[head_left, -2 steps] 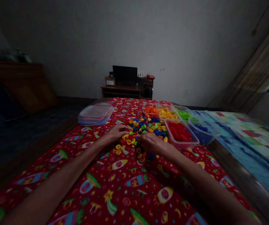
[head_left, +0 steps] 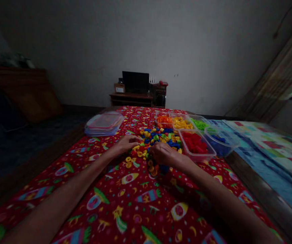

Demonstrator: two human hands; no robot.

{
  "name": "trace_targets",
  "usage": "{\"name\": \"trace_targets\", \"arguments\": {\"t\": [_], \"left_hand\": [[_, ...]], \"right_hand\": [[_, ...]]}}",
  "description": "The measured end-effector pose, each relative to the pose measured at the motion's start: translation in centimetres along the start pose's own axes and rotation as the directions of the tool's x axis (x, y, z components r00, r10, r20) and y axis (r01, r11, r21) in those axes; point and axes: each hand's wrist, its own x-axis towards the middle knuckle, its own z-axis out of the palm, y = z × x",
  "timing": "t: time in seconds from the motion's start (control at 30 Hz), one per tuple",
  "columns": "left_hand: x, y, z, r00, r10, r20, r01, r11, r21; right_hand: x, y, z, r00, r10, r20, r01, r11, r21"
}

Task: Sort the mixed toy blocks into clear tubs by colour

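A loose heap of small plastic building blocks [head_left: 158, 136], mostly blue, yellow, green and orange, lies on the red patterned tablecloth [head_left: 125, 196]. At its left edge rests my left hand [head_left: 127, 143], fingers stretched toward the blocks and apart. My right hand [head_left: 164, 153] is over the near side of the heap, fingers bent down and drawn together; their tips are hidden, so what they hold cannot be made out. Several yellow ring-shaped pieces [head_left: 128, 162] lie near my left hand. More round pieces [head_left: 153, 168] sit in shadow below my right hand.
Right of the heap stand clear tubs of red [head_left: 195, 143], orange [head_left: 164, 119], yellow [head_left: 182, 122], green [head_left: 199, 124] and blue blocks [head_left: 218, 138]. A stack of plastic lids [head_left: 104, 123] lies at the left edge. Behind is a desk with a monitor [head_left: 135, 81].
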Motion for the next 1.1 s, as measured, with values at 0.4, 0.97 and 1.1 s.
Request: {"name": "trace_targets", "arguments": {"t": [0.4, 0.97, 1.1], "left_hand": [[-1.8, 5.2, 0.2, 0.992, -0.119, 0.037, 0.123, 0.904, -0.409], [-0.9, 5.3, 0.3, 0.997, -0.072, 0.039, 0.079, 0.966, -0.247], [-1.1, 5.1, -2.3, 0.996, -0.086, 0.013, 0.087, 0.986, -0.144]], "right_hand": [[2.5, -1.3, -1.9, 0.977, 0.163, -0.139, -0.136, 0.974, 0.182], [2.3, 0.1, -5.2, 0.913, 0.408, -0.010, -0.403, 0.904, 0.139], [2.2, 5.1, -8.0, 0.843, 0.532, -0.082, -0.533, 0.846, 0.006]]}}
